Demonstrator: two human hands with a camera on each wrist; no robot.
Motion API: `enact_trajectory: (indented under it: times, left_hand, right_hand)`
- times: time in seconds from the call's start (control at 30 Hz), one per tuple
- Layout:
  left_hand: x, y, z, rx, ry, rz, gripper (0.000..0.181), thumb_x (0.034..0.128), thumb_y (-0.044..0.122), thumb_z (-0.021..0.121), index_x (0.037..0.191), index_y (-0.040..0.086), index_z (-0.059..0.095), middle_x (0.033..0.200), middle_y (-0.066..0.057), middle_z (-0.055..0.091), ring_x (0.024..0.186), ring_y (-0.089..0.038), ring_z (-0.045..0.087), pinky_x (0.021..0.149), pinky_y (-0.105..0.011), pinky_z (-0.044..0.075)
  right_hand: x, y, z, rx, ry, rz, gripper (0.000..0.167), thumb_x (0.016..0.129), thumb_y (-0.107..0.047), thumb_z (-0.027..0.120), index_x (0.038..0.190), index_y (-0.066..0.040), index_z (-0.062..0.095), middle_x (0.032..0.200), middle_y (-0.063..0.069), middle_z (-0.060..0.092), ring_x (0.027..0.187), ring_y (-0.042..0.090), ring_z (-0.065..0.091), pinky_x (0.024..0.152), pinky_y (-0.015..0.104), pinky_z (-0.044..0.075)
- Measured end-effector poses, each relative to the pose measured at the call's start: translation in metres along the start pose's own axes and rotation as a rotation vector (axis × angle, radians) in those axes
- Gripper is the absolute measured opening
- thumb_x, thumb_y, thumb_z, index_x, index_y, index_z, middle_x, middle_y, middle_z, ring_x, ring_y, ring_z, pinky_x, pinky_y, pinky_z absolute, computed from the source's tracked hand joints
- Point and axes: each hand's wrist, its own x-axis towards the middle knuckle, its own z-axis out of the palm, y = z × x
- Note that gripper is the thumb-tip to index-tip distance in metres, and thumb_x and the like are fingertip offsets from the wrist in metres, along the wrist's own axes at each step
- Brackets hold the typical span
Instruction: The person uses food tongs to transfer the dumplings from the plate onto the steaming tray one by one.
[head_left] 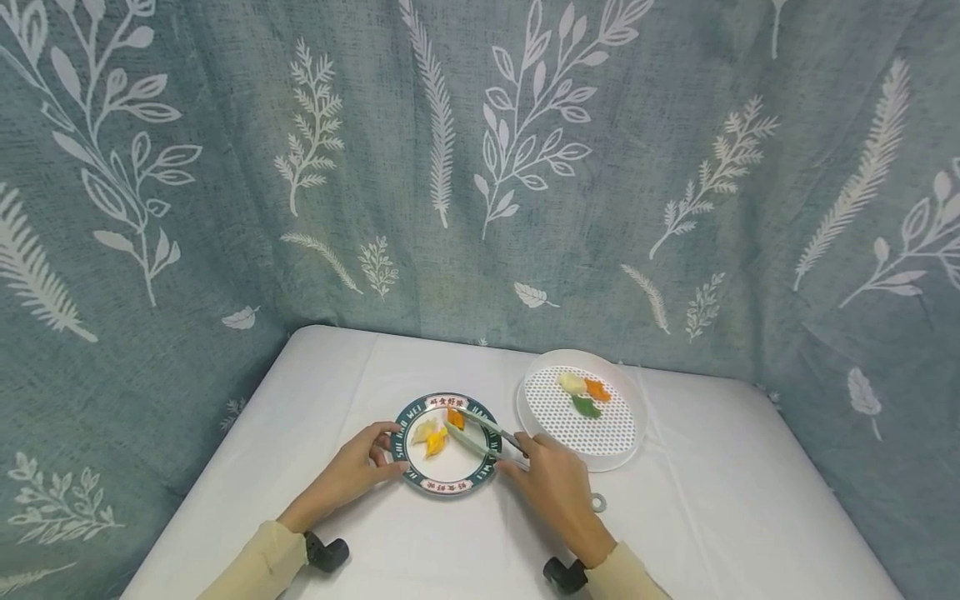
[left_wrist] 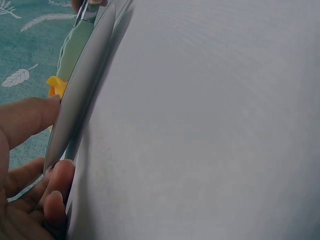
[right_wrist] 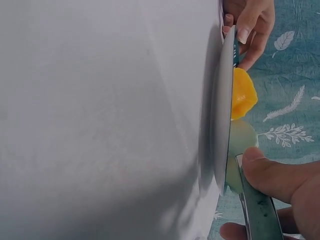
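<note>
In the head view a plate with a dark green patterned rim [head_left: 482, 472] holds a yellow piece [head_left: 436, 442], a pale cream piece [head_left: 423, 431] and an orange piece [head_left: 455, 418]. My left hand [head_left: 348, 469] grips its left edge, thumb and fingers around the rim [left_wrist: 82, 90]. From the right, my right hand [head_left: 553, 482] holds metal tongs [right_wrist: 262, 215] with pale green tips. Those tips reach over the plate beside the orange piece; whether they touch it I cannot tell. In the right wrist view the yellow piece [right_wrist: 243, 95] shows above the plate's edge.
Behind and right of the plate stands a round white tray [head_left: 639, 425] with a perforated base, bearing a cream piece [head_left: 572, 383], an orange piece [head_left: 597, 390] and a green piece [head_left: 586, 407]. A small grey ring [head_left: 598, 502] lies by my right wrist. A leaf-patterned curtain hangs behind the table.
</note>
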Motion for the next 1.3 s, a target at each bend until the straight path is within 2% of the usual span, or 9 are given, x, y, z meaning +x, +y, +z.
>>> enact_trajectory:
  times: [0.33,0.5,0.67,0.87,0.97,1.3]
  left_hand:
    - [0.001,-0.001,0.000,-0.015,0.003,0.014,0.066,0.0849,0.026,0.086,0.142,0.013,0.056,0.108,0.001,0.059,0.082,-0.014,0.053,0.069,-0.029,0.046]
    - [0.001,-0.002,0.001,-0.015,0.010,0.018,0.065,0.0849,0.025,0.086,0.142,0.013,0.056,0.107,0.001,0.058,0.081,-0.014,0.053,0.068,-0.028,0.046]
    - [0.000,-0.001,0.001,-0.009,0.011,0.017,0.065,0.0850,0.025,0.086,0.142,0.013,0.056,0.107,0.001,0.058,0.081,-0.014,0.052,0.068,-0.028,0.045]
    - [-0.001,-0.001,-0.002,-0.010,-0.002,0.016,0.065,0.0852,0.027,0.086,0.142,0.014,0.056,0.109,0.000,0.059,0.082,-0.014,0.052,0.068,-0.029,0.045]
    - [-0.001,-0.001,-0.004,-0.015,-0.007,0.020,0.065,0.0852,0.028,0.086,0.141,0.014,0.056,0.109,0.000,0.059,0.082,-0.014,0.053,0.069,-0.029,0.045]
    - [-0.001,-0.001,-0.003,-0.019,-0.009,0.010,0.065,0.0851,0.028,0.086,0.141,0.015,0.056,0.110,0.000,0.060,0.083,-0.014,0.053,0.069,-0.029,0.046]
  right_hand:
    - [0.000,0.005,0.006,0.054,-0.010,-0.023,0.050,0.079,-0.052,0.084,0.111,-0.014,0.081,0.077,-0.002,0.069,0.057,0.008,0.044,0.051,0.028,0.041]
    - [-0.001,0.008,0.005,0.096,-0.008,-0.007,0.048,0.081,-0.051,0.083,0.112,-0.015,0.080,0.082,-0.002,0.072,0.060,0.010,0.053,0.055,0.032,0.046]
    - [-0.002,0.014,-0.002,0.163,-0.005,0.039,0.044,0.080,-0.050,0.085,0.111,-0.018,0.081,0.084,-0.005,0.072,0.068,0.014,0.063,0.060,0.036,0.049]
    - [-0.002,0.023,-0.014,0.198,-0.042,0.088,0.043,0.079,-0.050,0.085,0.111,-0.022,0.081,0.082,-0.010,0.070,0.065,0.010,0.053,0.059,0.033,0.045]
    - [-0.003,0.027,-0.021,0.208,-0.046,0.107,0.045,0.079,-0.049,0.086,0.113,-0.020,0.080,0.086,-0.008,0.073,0.066,0.010,0.052,0.060,0.033,0.044]
    - [-0.008,0.048,-0.036,0.189,0.014,0.113,0.049,0.079,-0.048,0.087,0.115,-0.016,0.080,0.094,0.001,0.077,0.068,0.013,0.056,0.058,0.034,0.045]
